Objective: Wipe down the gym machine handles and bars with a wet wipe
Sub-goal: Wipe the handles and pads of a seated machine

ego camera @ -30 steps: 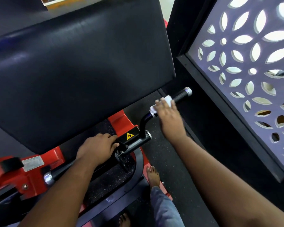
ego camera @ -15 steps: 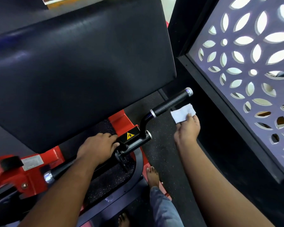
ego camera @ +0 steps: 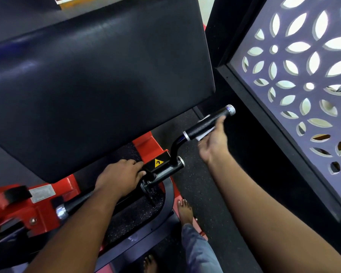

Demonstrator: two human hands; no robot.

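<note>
The black handle point(ego camera: 208, 123) sits right of centre, its long axis slanting from its silver collar at 8 o'clock up to the silver end cap at 2 o'clock. The right hand point(ego camera: 213, 141) comes in from below, palm up, fingers cupped under the grip and pressing the white wet wipe point(ego camera: 202, 135) against its underside; only slivers of wipe show. The left hand point(ego camera: 119, 177) lies curled over the lower bar point(ego camera: 75, 203), which points toward 8 o'clock. A yellow warning triangle point(ego camera: 158, 163) marks the pivot block; its pictogram is too small to read. The grey plate point(ego camera: 41, 193) on the red frame point(ego camera: 18, 211) is blurred.
</note>
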